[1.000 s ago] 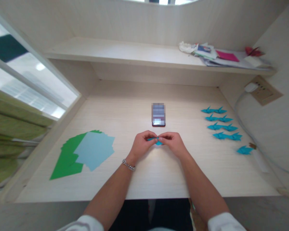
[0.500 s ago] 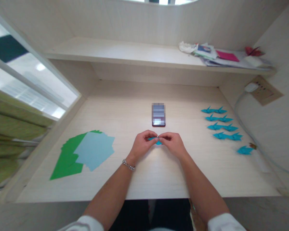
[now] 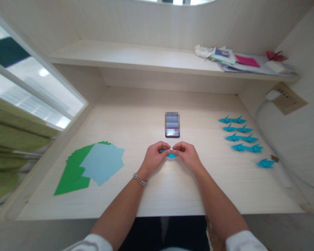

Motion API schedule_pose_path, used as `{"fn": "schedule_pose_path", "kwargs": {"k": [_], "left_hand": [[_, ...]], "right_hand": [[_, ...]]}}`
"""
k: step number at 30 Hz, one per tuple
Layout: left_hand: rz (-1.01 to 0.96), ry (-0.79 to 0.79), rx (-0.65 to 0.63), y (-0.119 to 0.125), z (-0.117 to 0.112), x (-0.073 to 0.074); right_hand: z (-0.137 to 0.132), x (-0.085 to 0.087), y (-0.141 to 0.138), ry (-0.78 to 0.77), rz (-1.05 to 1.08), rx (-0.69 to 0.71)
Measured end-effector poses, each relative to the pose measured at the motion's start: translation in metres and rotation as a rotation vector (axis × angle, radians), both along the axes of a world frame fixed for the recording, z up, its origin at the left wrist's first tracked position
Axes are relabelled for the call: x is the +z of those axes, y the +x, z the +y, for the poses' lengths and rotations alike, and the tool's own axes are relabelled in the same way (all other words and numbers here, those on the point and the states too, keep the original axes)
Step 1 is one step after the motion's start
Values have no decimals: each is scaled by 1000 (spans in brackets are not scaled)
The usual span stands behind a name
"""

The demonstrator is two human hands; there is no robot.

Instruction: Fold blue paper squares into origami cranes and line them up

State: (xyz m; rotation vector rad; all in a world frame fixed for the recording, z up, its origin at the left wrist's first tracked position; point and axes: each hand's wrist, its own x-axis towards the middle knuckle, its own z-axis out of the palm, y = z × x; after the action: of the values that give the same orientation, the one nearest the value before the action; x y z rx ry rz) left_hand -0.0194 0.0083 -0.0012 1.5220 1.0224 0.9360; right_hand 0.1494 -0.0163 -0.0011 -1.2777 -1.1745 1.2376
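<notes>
A small piece of folded blue paper (image 3: 172,156) is pinched between my two hands at the middle of the desk, and my fingers hide much of it. My left hand (image 3: 157,154), with a chain bracelet at the wrist, closes thumb and fingers on its left side. On its right side my right hand (image 3: 186,153) grips it the same way, fingertips almost meeting the left ones. Just beyond my hands lies a phone (image 3: 172,124), its screen blurred. Several folded blue paper cranes (image 3: 244,148) stand in rows at the right.
Light blue paper sheets (image 3: 104,162) overlap green sheets (image 3: 70,174) on the left of the desk (image 3: 136,115). A white cable (image 3: 268,134) runs from the wall socket (image 3: 288,98) down the right side. Papers (image 3: 247,60) lie on the shelf above.
Slightly more of the blue paper shows below my fingertips. Both hands have kept nearly the same place and grip.
</notes>
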Motion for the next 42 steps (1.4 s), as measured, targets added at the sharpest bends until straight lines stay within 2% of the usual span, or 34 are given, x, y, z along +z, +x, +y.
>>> {"fn": "schedule_pose_path", "kwargs": {"k": [10, 16, 19, 25, 29, 33, 38, 42], "left_hand": [[-154, -193, 35, 2, 1, 3], [-181, -281, -24, -1, 4, 4], [-210, -290, -38, -1, 4, 5], [-226, -256, 58, 2, 4, 7], [-151, -144, 67, 1, 4, 2], [-95, -84, 41, 2, 3, 0], [-192, -129, 30, 8, 0, 1], [-139, -145, -62, 10, 0, -2]], "right_hand": [[1, 0, -1, -73, 96, 24], [2, -1, 3, -111, 97, 79], [1, 0, 3, -78, 39, 55], [1, 2, 0, 34, -36, -95], [0, 2, 0, 23, -80, -20], [-1, 2, 2, 2, -232, 86], [0, -5, 0, 24, -282, -40], [3, -12, -4, 37, -198, -95]]}}
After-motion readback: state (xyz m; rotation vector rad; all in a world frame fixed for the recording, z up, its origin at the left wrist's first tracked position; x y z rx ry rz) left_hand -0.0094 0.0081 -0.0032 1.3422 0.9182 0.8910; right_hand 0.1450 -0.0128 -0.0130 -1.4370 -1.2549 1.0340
